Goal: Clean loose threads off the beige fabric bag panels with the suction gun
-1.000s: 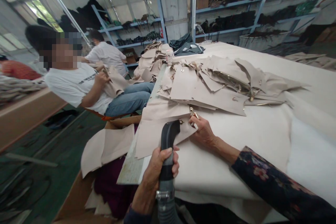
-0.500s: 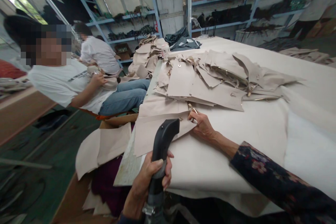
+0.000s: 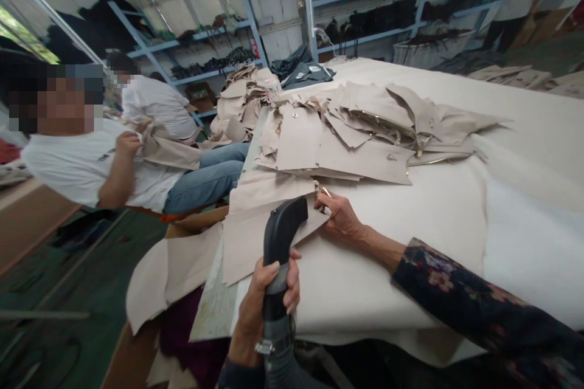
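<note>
My left hand [image 3: 269, 292] is wrapped round the black vacuum hose nozzle [image 3: 276, 237], whose bent mouth tips over a flat beige fabric piece [image 3: 246, 234]. A ribbed hose runs down from it, joined by a metal clamp [image 3: 272, 346]. At the fabric's right corner my right hand [image 3: 340, 217] is closed, pinching a small shiny gold-coloured metal piece [image 3: 325, 191] between thumb and fingers. What kind of metal piece it is, I cannot tell. The hand also touches the fabric's edge; the fingertips are partly hidden.
Behind my hands lies a pile of beige fabric pieces [image 3: 347, 146] with metal fittings. A box [image 3: 119, 346] with more fabric stands left of the white-covered table [image 3: 424, 255]. A seated co-worker [image 3: 137, 164] handles fabric at the left. Blue shelves [image 3: 365, 36] line the back.
The view has shifted slightly, so most things sit further left. My hands keep their grips, and the nozzle stays over the fabric. The co-worker's hand has risen with fabric in it.
</note>
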Demonstrator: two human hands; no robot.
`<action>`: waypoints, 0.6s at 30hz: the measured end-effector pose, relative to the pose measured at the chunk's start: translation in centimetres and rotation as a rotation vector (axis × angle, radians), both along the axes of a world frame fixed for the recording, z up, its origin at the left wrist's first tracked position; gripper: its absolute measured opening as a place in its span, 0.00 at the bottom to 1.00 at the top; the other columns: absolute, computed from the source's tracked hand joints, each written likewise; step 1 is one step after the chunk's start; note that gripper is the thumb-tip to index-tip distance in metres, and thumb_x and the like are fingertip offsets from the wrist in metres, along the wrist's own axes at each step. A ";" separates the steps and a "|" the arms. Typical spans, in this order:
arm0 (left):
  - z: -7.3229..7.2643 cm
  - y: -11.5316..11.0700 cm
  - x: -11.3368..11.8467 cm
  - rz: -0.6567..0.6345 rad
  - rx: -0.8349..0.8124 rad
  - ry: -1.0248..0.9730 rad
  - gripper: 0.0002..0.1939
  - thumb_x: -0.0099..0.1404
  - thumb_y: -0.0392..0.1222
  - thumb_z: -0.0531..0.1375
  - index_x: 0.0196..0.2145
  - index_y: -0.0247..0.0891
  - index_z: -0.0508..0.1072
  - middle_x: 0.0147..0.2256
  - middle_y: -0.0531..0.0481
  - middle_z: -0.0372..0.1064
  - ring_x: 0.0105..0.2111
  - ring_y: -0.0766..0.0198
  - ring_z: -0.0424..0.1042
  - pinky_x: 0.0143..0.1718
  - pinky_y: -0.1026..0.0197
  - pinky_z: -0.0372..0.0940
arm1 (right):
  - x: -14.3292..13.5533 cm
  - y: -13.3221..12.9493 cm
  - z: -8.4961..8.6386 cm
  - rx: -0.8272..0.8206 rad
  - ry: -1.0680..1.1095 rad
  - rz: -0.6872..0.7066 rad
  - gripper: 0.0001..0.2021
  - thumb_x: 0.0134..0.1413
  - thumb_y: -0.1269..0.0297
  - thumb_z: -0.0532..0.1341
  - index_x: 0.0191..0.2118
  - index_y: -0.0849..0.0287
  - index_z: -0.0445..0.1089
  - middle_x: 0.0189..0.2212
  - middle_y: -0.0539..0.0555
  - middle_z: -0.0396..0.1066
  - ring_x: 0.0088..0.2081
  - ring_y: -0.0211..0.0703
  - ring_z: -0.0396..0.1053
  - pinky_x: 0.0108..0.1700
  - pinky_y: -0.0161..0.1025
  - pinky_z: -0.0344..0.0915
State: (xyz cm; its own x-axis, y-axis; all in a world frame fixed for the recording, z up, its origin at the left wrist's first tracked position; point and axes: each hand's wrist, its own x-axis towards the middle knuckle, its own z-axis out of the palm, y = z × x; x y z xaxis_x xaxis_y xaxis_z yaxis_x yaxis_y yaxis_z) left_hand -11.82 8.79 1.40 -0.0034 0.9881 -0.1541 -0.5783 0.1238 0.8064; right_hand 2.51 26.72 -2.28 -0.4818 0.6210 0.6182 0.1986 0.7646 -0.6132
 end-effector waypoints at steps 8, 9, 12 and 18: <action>-0.5 -3.1 -1.9 -0.014 0.020 -0.014 0.14 0.64 0.46 0.57 0.44 0.35 0.68 0.25 0.54 0.61 0.16 0.72 0.60 0.14 0.69 0.61 | -0.1 -0.1 -0.2 -0.007 0.045 -0.006 0.08 0.36 0.78 0.55 0.27 0.60 0.62 0.24 0.49 0.62 0.26 0.36 0.59 0.31 0.32 0.55; -0.6 -3.0 -1.7 0.001 0.004 -0.008 0.14 0.64 0.46 0.56 0.44 0.35 0.68 0.25 0.54 0.61 0.16 0.72 0.60 0.14 0.69 0.61 | -0.1 -0.2 -0.1 -0.005 0.046 -0.007 0.08 0.37 0.78 0.55 0.27 0.60 0.62 0.24 0.49 0.62 0.26 0.36 0.59 0.31 0.32 0.54; -0.6 -1.7 -0.3 0.032 -0.036 0.005 0.14 0.64 0.46 0.57 0.42 0.34 0.68 0.24 0.55 0.61 0.16 0.73 0.59 0.14 0.69 0.59 | -0.1 -0.4 0.0 0.015 0.051 0.018 0.08 0.38 0.79 0.56 0.27 0.60 0.63 0.25 0.49 0.62 0.26 0.36 0.58 0.30 0.32 0.54; 0.6 0.0 1.5 0.090 -0.069 0.033 0.13 0.61 0.46 0.59 0.39 0.33 0.69 0.24 0.55 0.60 0.16 0.74 0.58 0.14 0.69 0.58 | 0.2 -0.5 0.0 0.050 0.066 0.071 0.10 0.40 0.81 0.55 0.28 0.60 0.64 0.27 0.51 0.63 0.28 0.37 0.60 0.32 0.32 0.56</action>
State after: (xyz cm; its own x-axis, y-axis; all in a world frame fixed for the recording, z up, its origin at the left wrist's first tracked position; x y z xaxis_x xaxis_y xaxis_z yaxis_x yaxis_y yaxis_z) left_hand -10.28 8.76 2.00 -0.0977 0.9707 -0.2197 -0.5630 0.1282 0.8165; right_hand 2.72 26.26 -2.25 -0.4809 0.5544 0.6792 0.1030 0.8051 -0.5842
